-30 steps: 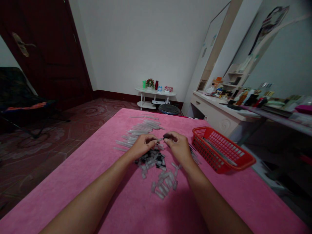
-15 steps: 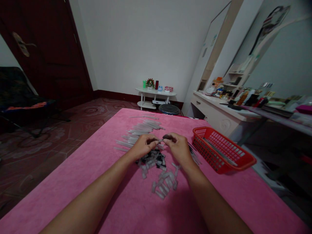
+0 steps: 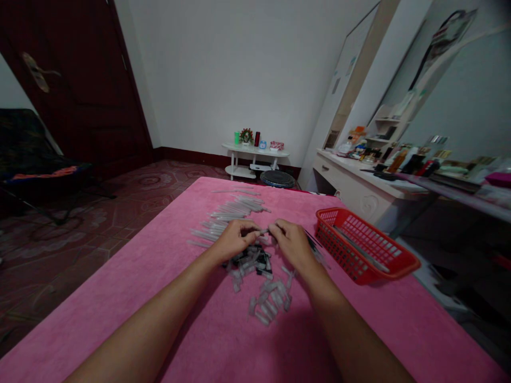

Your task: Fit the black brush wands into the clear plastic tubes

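My left hand (image 3: pixel 239 236) pinches a thin greyish stick (image 3: pixel 264 231) between thumb and fingers, over the middle of the pink cloth (image 3: pixel 159 298). Facing it, my right hand (image 3: pixel 293 242) has its fingertips closed at the stick's right end; whether they hold another small part is hidden. Long translucent tubes (image 3: pixel 227 213) lie in a loose row beyond my left hand. Just below the hands is a heap of short clear pieces (image 3: pixel 247 263) mixed with black pieces (image 3: pixel 261 259). Nearer me lies another group of short clear pieces (image 3: pixel 273 300).
A red plastic basket (image 3: pixel 359 266) at the right holds a few long thin sticks (image 3: pixel 361 247). Thin dark sticks (image 3: pixel 315 244) lie between it and my right hand. Beyond the table are a low white stand (image 3: pixel 255 150), a round dark stool (image 3: pixel 277 178) and a cluttered dressing table (image 3: pixel 359 178).
My right fingers have shifted slightly at the stick's end, and the dark shape seen at their tips no longer shows there. The left hand has hardly moved.
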`<move>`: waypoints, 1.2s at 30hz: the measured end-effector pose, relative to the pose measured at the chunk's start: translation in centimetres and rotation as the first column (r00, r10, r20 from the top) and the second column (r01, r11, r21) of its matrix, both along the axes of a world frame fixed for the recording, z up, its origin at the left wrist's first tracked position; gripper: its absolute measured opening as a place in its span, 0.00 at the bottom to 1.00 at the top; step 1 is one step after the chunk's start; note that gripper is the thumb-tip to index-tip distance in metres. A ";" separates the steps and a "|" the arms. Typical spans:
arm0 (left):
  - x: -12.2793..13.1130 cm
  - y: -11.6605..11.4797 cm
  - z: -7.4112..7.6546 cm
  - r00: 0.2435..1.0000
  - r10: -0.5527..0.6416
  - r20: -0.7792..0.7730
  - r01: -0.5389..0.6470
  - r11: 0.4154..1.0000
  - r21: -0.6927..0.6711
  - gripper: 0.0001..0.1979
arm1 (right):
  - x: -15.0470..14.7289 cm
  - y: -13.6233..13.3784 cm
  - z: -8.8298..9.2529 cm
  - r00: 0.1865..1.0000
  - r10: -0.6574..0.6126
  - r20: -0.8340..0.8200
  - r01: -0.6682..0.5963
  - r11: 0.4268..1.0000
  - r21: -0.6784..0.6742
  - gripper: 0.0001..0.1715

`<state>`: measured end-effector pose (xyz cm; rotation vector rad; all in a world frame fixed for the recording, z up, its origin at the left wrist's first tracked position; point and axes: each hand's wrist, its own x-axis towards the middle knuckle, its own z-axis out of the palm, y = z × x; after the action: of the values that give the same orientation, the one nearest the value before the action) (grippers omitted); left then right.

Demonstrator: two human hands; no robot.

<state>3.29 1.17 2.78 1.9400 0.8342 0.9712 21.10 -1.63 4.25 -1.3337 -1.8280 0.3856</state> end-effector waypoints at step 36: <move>0.0 -0.1 0.2 0.999 -0.028 -0.035 0.028 1.000 -0.004 0.12 | 0.4 -0.1 0.7 0.988 -0.058 0.145 0.066 0.996 -0.054 0.19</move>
<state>3.26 1.03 3.00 1.9659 0.8258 0.9210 21.46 -1.77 4.97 -1.4883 -1.8996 0.3194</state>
